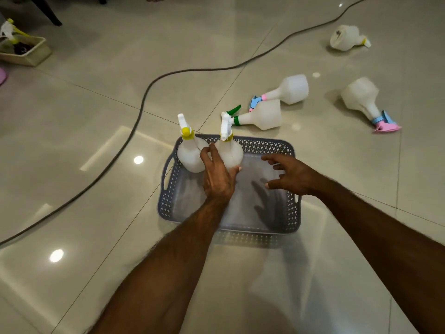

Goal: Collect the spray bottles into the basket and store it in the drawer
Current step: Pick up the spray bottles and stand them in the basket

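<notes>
Forearms nearest cam, both reaching fwd over tiled floor (72, 189). Left hand (218, 177): grip clamped on base of upright yellow-collar bottle (228, 153), fingers (212, 150) wrapped round its left side, thumb on its right. Right hand (292, 174): grip apart, fingers spread, hovering over basket interior, touching nothing.

Grey perforated basket (272, 145) on floor, centre of view, handle cut-outs at both short ends. Contents: 2 white spray bottles, both upright, at far-left end. Second yellow-cap bottle (190, 155) in far-left corner, just beside the held one. Rest of basket bottom bare.

Outside basket, 4 more bottles lying on their sides on floor, far right:
- green-trigger bottle (261, 115), just beyond basket's far rim, nozzle pointing left;
- pink/blue-trigger bottle (289, 89), touching or nrly touching the green one, behind it;
- blue/pink-nozzle bottle (361, 97), further right, well apart;
- yellow-nozzle bottle (345, 36), furthest away, top right.

Dark cable (134, 121) curving across floor from top right to left edge. Beige tray (36, 54) at top left, w/ another sprayer inside. Drawer: not in view.
</notes>
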